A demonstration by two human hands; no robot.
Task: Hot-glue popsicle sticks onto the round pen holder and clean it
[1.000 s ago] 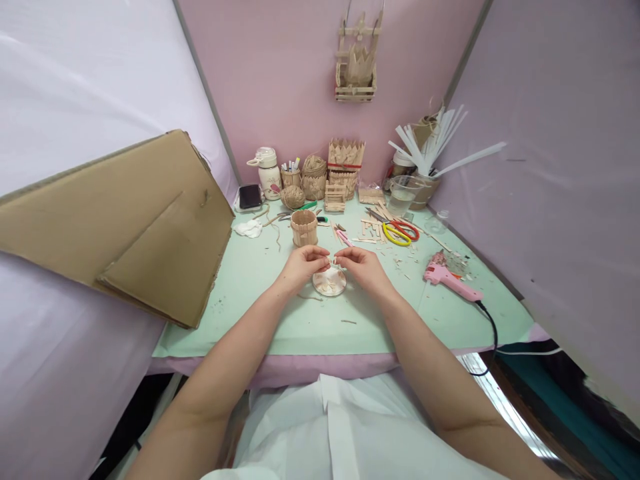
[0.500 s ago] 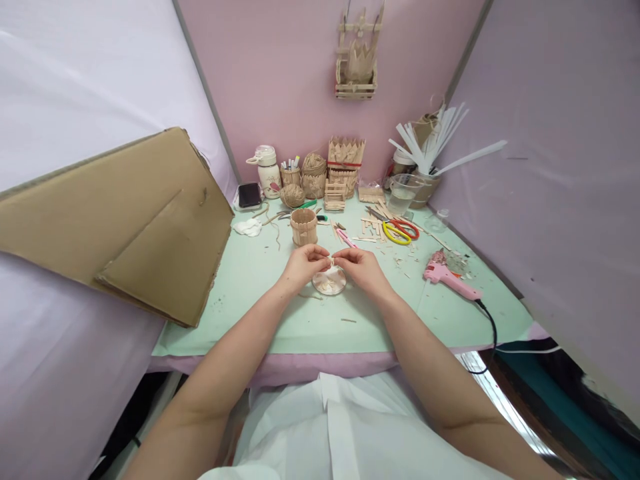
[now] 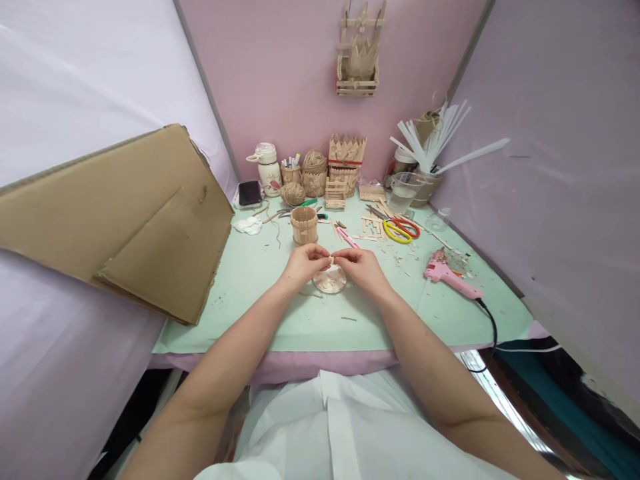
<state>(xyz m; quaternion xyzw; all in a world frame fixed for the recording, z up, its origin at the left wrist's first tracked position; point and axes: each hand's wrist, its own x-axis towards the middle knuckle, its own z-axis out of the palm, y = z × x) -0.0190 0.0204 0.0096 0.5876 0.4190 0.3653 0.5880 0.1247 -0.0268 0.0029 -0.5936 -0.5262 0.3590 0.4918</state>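
Observation:
My left hand (image 3: 306, 265) and my right hand (image 3: 361, 267) meet at the middle of the table, fingertips pinched together. Between them is a small pale piece (image 3: 332, 261), mostly covered by the fingers; both hands grip it. Just below the fingertips lies a round shallow dish (image 3: 329, 281) with small pale bits in it. Behind my left hand stands a round cup made of wooden sticks (image 3: 305, 227). A pink pen-like tool (image 3: 348, 237) lies behind my right hand.
On the green tabletop (image 3: 225, 320), a pink glue gun (image 3: 453, 277) with a black cord lies right. Scissors (image 3: 397, 231) and wooden sticks are at the back right. Twine (image 3: 293, 194), a bottle (image 3: 269, 173) and a phone (image 3: 249, 193) stand behind. Cardboard (image 3: 150, 227) leans left.
The view has shifted very slightly. Both hands stay pinched together over the dish, and the small pale piece shows a little more between the fingertips.

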